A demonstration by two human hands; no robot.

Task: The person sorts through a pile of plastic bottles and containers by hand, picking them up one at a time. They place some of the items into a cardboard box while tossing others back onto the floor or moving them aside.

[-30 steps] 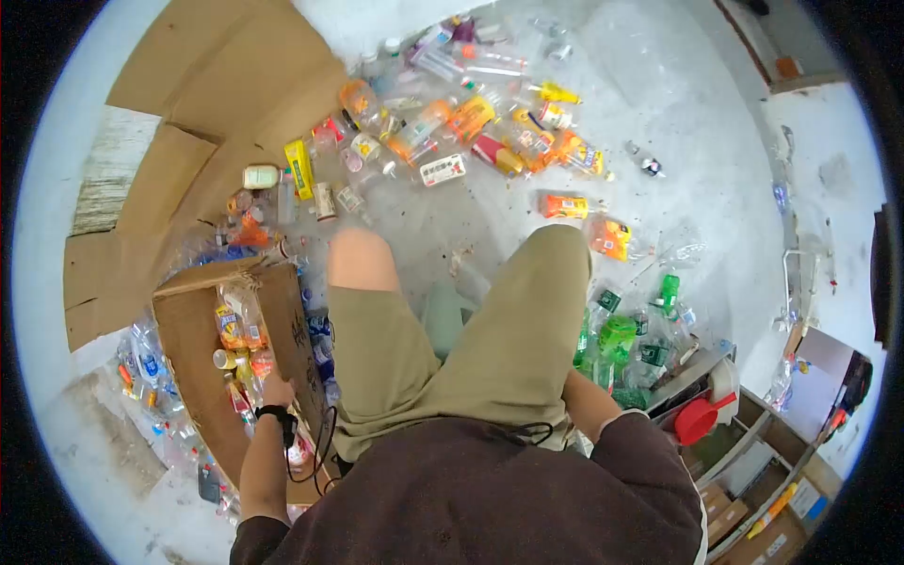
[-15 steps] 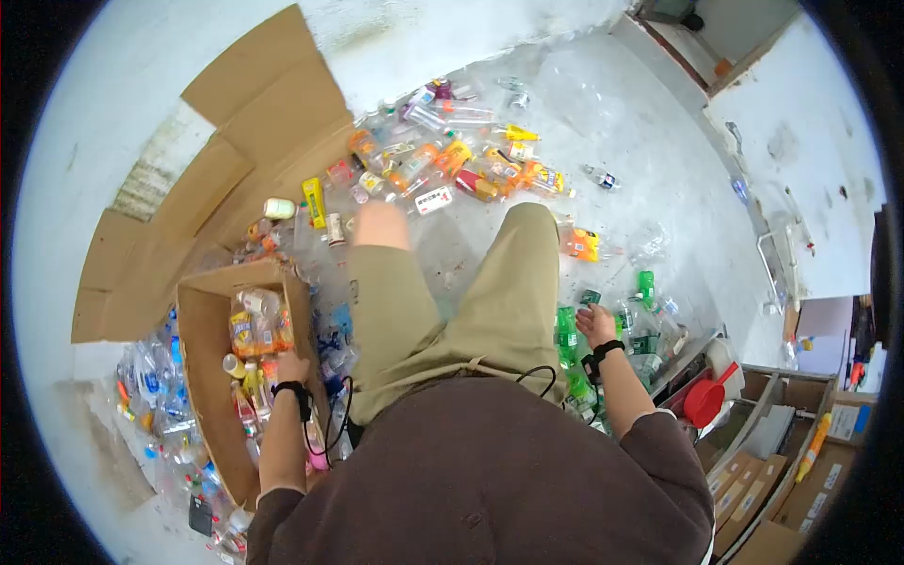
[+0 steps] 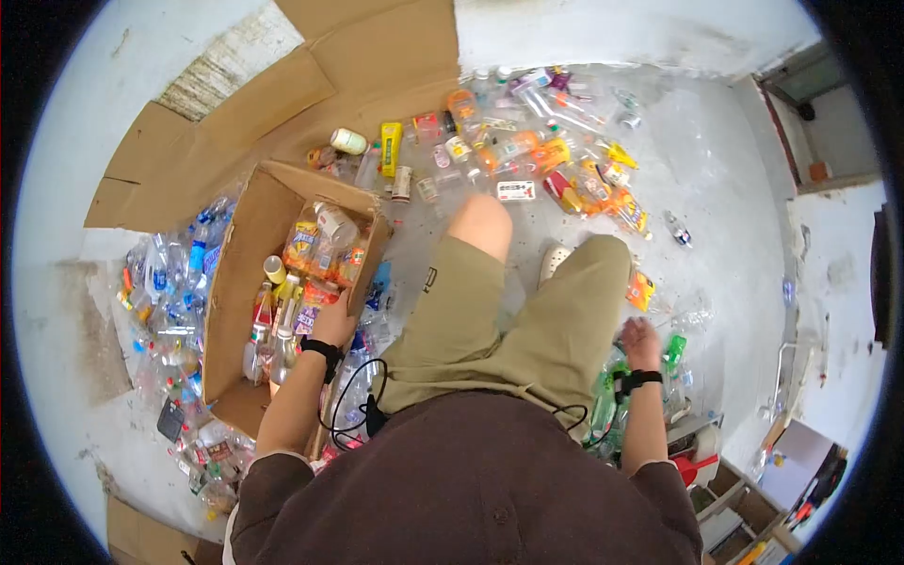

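My left hand is closed on the right side wall of a tilted cardboard box, fingers over the rim. Inside the box lie several bottles, among them orange-labelled ones and a bottle with a yellow cap. My right hand is over the floor beside my knee, near green bottles and an orange-labelled bottle. Its fingers are slightly curled, and whether anything is in them is hard to see.
Mixed bottles lie spread across the floor ahead, and blue-labelled bottles are heaped left of the box. Cardboard sheets line the wall. A red scoop and a shelf frame stand at the lower right.
The view has turned, shifting most things rightward. The box is more tilted, with my left hand still at its side. My right hand has moved forward from the green bottles.
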